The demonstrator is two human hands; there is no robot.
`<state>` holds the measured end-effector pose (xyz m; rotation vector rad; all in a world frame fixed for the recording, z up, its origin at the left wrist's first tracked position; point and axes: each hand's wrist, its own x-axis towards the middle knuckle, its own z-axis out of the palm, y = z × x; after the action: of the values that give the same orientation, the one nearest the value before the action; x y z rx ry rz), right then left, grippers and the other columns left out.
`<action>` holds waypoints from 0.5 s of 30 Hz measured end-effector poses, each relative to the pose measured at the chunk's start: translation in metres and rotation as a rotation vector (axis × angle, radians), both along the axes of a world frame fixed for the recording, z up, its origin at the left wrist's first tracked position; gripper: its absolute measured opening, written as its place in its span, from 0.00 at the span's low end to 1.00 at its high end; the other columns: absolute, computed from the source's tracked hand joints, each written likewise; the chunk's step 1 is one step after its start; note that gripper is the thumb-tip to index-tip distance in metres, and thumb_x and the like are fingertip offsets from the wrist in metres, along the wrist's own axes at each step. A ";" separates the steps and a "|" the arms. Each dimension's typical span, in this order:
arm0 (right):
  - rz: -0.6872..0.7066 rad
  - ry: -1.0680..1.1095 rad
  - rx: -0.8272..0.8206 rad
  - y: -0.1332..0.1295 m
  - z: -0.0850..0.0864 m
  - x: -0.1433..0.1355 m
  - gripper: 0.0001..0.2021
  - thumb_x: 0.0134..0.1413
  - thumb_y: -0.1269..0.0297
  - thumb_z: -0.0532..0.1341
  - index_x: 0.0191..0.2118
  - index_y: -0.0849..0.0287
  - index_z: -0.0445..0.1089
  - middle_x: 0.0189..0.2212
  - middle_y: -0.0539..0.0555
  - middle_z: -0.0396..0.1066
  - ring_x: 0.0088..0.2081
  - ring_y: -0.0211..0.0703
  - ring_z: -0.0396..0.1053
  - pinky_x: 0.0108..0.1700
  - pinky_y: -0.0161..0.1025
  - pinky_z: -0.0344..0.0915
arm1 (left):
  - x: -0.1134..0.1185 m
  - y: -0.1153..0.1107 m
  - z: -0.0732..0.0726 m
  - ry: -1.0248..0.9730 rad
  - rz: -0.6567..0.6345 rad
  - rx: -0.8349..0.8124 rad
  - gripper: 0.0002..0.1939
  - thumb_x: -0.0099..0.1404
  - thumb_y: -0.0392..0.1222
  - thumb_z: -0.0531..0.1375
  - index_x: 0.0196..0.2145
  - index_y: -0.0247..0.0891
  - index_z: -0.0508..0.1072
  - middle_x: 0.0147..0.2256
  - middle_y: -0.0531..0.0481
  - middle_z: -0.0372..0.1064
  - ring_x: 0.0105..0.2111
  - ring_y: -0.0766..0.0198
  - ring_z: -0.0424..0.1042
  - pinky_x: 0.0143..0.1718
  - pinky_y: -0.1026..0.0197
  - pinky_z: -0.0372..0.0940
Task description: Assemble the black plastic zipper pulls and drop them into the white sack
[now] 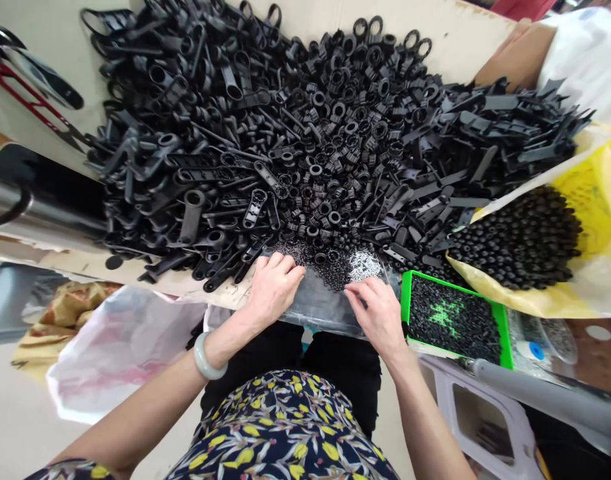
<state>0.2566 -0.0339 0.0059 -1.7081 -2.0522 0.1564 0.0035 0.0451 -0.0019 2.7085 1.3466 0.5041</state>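
Observation:
My left hand (276, 285) is at the table's front edge, its fingers curled together beside a small heap of tiny dark parts (298, 252). Whatever it holds, if anything, is hidden under the fingers. To the right, my right hand (378, 308) has thumb and forefinger brought together at the edge of a pile of tiny black pieces (334, 272). What lies between those fingertips is too small to make out. Just above this hand sits a little heap of shiny silver pins (364, 265). Between both hands shows a dark, smooth work surface (328, 307).
Black plastic handles (190, 217), rings (338, 110) and flat strips (500, 103) are heaped behind my hands. At right stand a green tray (406, 297) of black bits and a yellow bag (515, 303) of black cylinders. Red-handled clippers (32, 100) lie far left.

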 end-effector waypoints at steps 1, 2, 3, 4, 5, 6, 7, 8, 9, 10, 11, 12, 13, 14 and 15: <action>0.035 0.002 -0.017 0.000 -0.001 -0.003 0.07 0.73 0.62 0.61 0.43 0.54 0.75 0.37 0.52 0.76 0.41 0.44 0.72 0.43 0.42 0.59 | -0.001 -0.001 0.001 -0.012 -0.006 -0.001 0.12 0.77 0.40 0.57 0.39 0.42 0.79 0.35 0.46 0.75 0.40 0.53 0.66 0.40 0.49 0.51; 0.061 -0.001 -0.028 0.000 -0.003 -0.007 0.07 0.73 0.62 0.60 0.44 0.55 0.75 0.37 0.52 0.76 0.41 0.43 0.72 0.43 0.42 0.59 | -0.001 -0.003 0.001 -0.030 -0.010 -0.004 0.12 0.77 0.40 0.57 0.39 0.42 0.79 0.35 0.47 0.76 0.40 0.54 0.66 0.41 0.49 0.51; 0.080 -0.011 -0.031 0.000 -0.005 -0.011 0.07 0.74 0.62 0.60 0.44 0.55 0.75 0.37 0.52 0.76 0.40 0.43 0.71 0.42 0.43 0.59 | -0.002 -0.005 0.002 -0.056 -0.011 -0.009 0.12 0.77 0.41 0.57 0.39 0.42 0.79 0.36 0.47 0.77 0.40 0.54 0.66 0.41 0.49 0.51; 0.094 -0.033 -0.027 0.001 -0.007 -0.014 0.08 0.74 0.62 0.59 0.44 0.55 0.75 0.38 0.52 0.76 0.40 0.43 0.71 0.43 0.43 0.58 | -0.002 -0.008 0.002 -0.089 -0.008 -0.017 0.11 0.77 0.41 0.57 0.39 0.42 0.80 0.36 0.47 0.78 0.40 0.54 0.67 0.41 0.49 0.51; 0.108 -0.066 -0.018 0.002 -0.009 -0.017 0.08 0.74 0.62 0.59 0.44 0.55 0.75 0.38 0.52 0.76 0.40 0.44 0.70 0.43 0.43 0.58 | -0.003 -0.010 0.002 -0.131 0.000 -0.033 0.11 0.77 0.42 0.58 0.40 0.42 0.80 0.36 0.47 0.78 0.39 0.55 0.67 0.42 0.49 0.52; 0.123 -0.105 -0.007 0.003 -0.010 -0.020 0.09 0.75 0.62 0.58 0.44 0.55 0.75 0.37 0.53 0.76 0.40 0.44 0.70 0.43 0.44 0.58 | -0.004 -0.013 0.002 -0.187 0.014 -0.062 0.11 0.77 0.42 0.58 0.40 0.42 0.81 0.37 0.47 0.79 0.39 0.55 0.68 0.42 0.49 0.53; 0.137 -0.148 0.002 0.004 -0.012 -0.022 0.09 0.75 0.62 0.57 0.44 0.56 0.75 0.37 0.53 0.76 0.40 0.44 0.70 0.44 0.44 0.58 | -0.004 -0.015 0.002 -0.256 0.034 -0.110 0.11 0.77 0.42 0.58 0.39 0.42 0.81 0.37 0.47 0.80 0.39 0.56 0.68 0.43 0.50 0.54; 0.147 -0.185 0.010 0.006 -0.012 -0.023 0.10 0.75 0.63 0.57 0.44 0.56 0.75 0.37 0.53 0.76 0.39 0.45 0.69 0.44 0.44 0.58 | -0.005 -0.018 0.002 -0.335 0.058 -0.180 0.11 0.76 0.43 0.59 0.39 0.41 0.81 0.37 0.48 0.80 0.39 0.56 0.69 0.44 0.50 0.56; 0.152 -0.214 0.016 0.007 -0.012 -0.024 0.10 0.75 0.63 0.57 0.43 0.56 0.75 0.36 0.53 0.75 0.39 0.45 0.69 0.44 0.44 0.58 | -0.006 -0.020 0.002 -0.423 0.091 -0.271 0.11 0.75 0.44 0.60 0.39 0.41 0.82 0.37 0.48 0.80 0.39 0.57 0.69 0.44 0.52 0.58; 0.153 -0.231 0.020 0.009 -0.012 -0.025 0.11 0.75 0.62 0.57 0.42 0.56 0.75 0.36 0.53 0.75 0.38 0.45 0.69 0.43 0.44 0.58 | -0.006 -0.022 0.003 -0.521 0.138 -0.381 0.11 0.74 0.45 0.60 0.38 0.41 0.82 0.36 0.48 0.80 0.38 0.58 0.70 0.43 0.53 0.60; 0.151 -0.240 0.022 0.011 -0.011 -0.026 0.11 0.75 0.61 0.57 0.42 0.56 0.75 0.35 0.53 0.74 0.38 0.45 0.69 0.43 0.44 0.58 | -0.007 -0.024 0.003 -0.621 0.195 -0.504 0.11 0.73 0.46 0.61 0.38 0.41 0.82 0.35 0.48 0.79 0.36 0.59 0.70 0.41 0.55 0.61; 0.146 -0.244 0.022 0.013 -0.011 -0.026 0.11 0.75 0.61 0.57 0.41 0.56 0.75 0.34 0.53 0.74 0.38 0.45 0.69 0.43 0.44 0.58 | -0.007 -0.026 0.003 -0.720 0.253 -0.629 0.11 0.72 0.47 0.62 0.38 0.40 0.82 0.33 0.49 0.78 0.34 0.60 0.70 0.39 0.57 0.62; 0.142 -0.243 0.018 0.015 -0.010 -0.027 0.12 0.75 0.60 0.58 0.40 0.56 0.75 0.34 0.52 0.74 0.37 0.44 0.69 0.43 0.43 0.58 | -0.007 -0.027 0.004 -0.813 0.309 -0.742 0.11 0.70 0.49 0.63 0.38 0.40 0.82 0.32 0.50 0.77 0.32 0.61 0.70 0.37 0.58 0.62; 0.136 -0.239 0.012 0.017 -0.009 -0.027 0.12 0.75 0.59 0.58 0.39 0.56 0.75 0.33 0.52 0.73 0.37 0.44 0.70 0.42 0.43 0.58 | -0.007 -0.028 0.005 -0.896 0.352 -0.835 0.12 0.69 0.50 0.64 0.37 0.39 0.82 0.30 0.50 0.76 0.31 0.62 0.70 0.36 0.59 0.62; 0.128 -0.233 0.005 0.018 -0.009 -0.028 0.13 0.74 0.58 0.58 0.38 0.56 0.74 0.33 0.52 0.73 0.37 0.44 0.70 0.42 0.43 0.59 | -0.006 -0.029 0.007 -0.969 0.382 -0.905 0.13 0.67 0.51 0.65 0.37 0.38 0.82 0.29 0.51 0.75 0.31 0.62 0.69 0.36 0.60 0.62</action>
<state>0.2289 -0.0158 -0.0031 -1.6590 -2.3294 -0.0085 -0.0028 0.0163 0.0047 1.2105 1.2843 0.8106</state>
